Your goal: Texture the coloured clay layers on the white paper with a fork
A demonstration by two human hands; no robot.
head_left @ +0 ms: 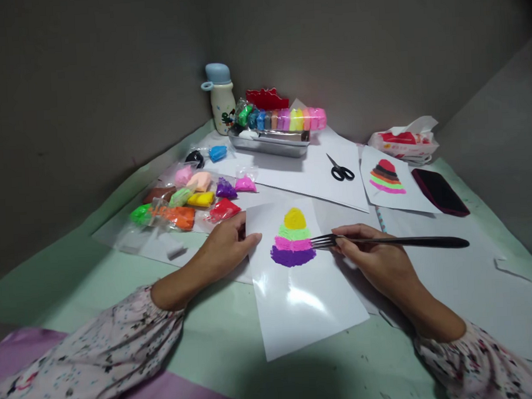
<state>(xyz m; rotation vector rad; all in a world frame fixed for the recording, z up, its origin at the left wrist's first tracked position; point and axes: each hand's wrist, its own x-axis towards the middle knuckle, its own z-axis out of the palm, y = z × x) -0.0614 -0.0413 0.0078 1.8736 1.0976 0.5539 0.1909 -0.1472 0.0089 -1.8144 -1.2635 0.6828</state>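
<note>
A glossy white sheet of paper lies in front of me, bearing layered modelling clay in yellow, light green, pink and purple. My left hand grips its left edge, thumb on top and the other fingers partly hidden. In my right hand is a dark fork, held near its head with the handle pointing right. Its tines reach the right side of the pink layer; whether they press into it I cannot tell. Small bags of coloured clay, among them a red one, lie beyond my left hand.
At the back stand a bottle and a metal tray with a row of wrapped clay. Black scissors rest on white paper. To the right are a second clay picture, a phone and a tissue pack.
</note>
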